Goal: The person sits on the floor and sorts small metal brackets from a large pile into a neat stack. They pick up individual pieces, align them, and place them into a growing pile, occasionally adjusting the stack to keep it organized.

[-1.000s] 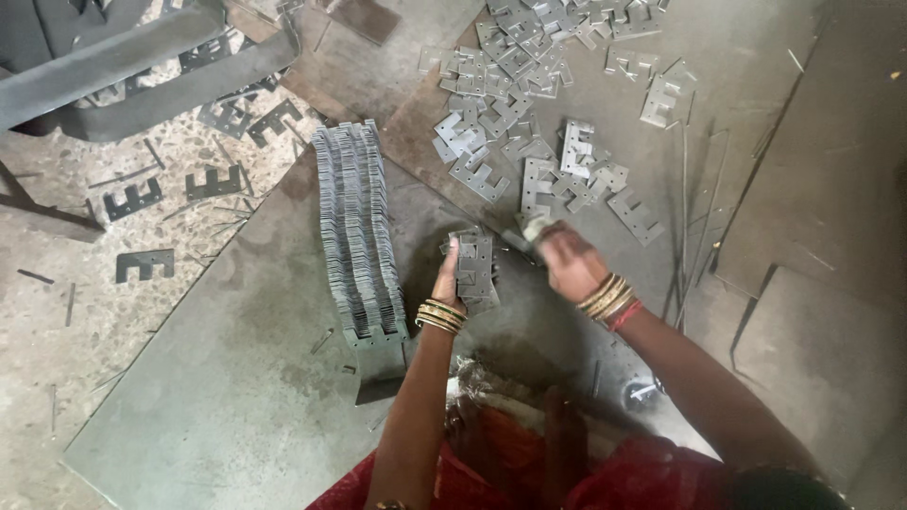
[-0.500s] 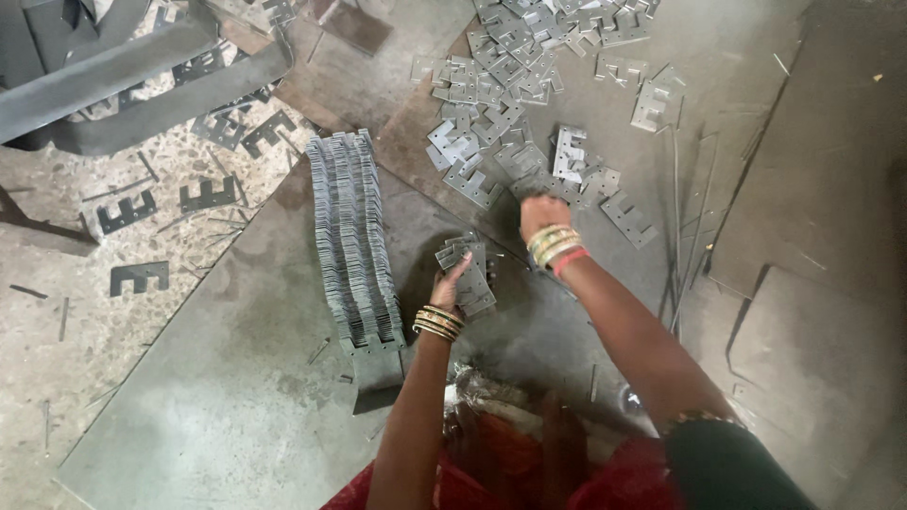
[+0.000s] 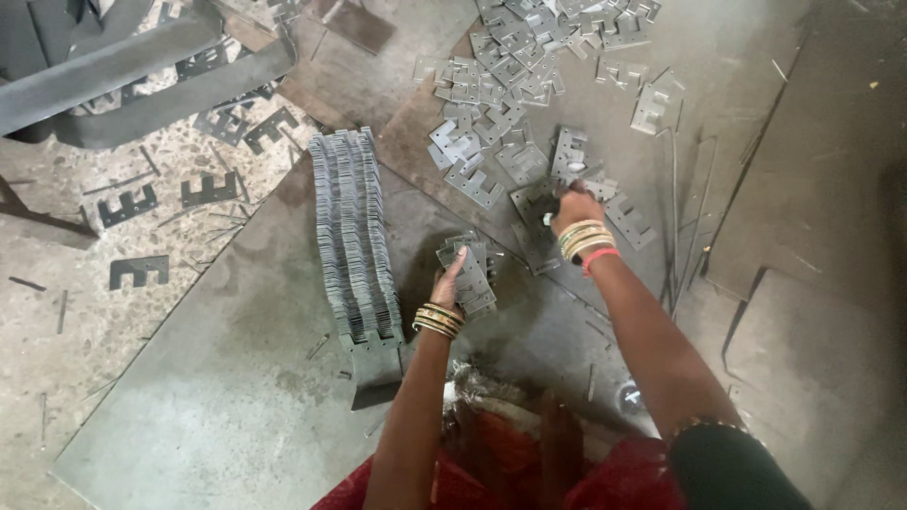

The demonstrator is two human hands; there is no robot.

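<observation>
On the far left, a few dark E-shaped stampings (image 3: 140,272) lie flat and scattered on the speckled floor (image 3: 85,321), apart from the work and untouched. Right of them, on the large grey metal sheet (image 3: 217,406), a long row of stacked plates (image 3: 351,241) stands on edge, packed face to face and running from far to near; judged by its length, much of the gathering appears done. Just right of the row's near end, the left hand (image 3: 452,280) curls its fingers around a small bundle of plates (image 3: 470,272), holding them together against the sheet; the bundle is thin beside the row, so it looks only partly built and is not joined to the row. Further right, the right hand (image 3: 573,204), bangles at the wrist, reaches out to the near edge of the loose pile of plates (image 3: 515,113), its fingers bent down onto a flat plate (image 3: 535,210) there; whether they have actually closed on that plate cannot be told, since the hand hides its fingertips. The loose pile spreads wide toward the far right, with many plates lying overlapped and unsorted, so a good share of the picking up and stacking seems left. Thin metal strips (image 3: 675,227) lie on the floor to the right of the pile.
</observation>
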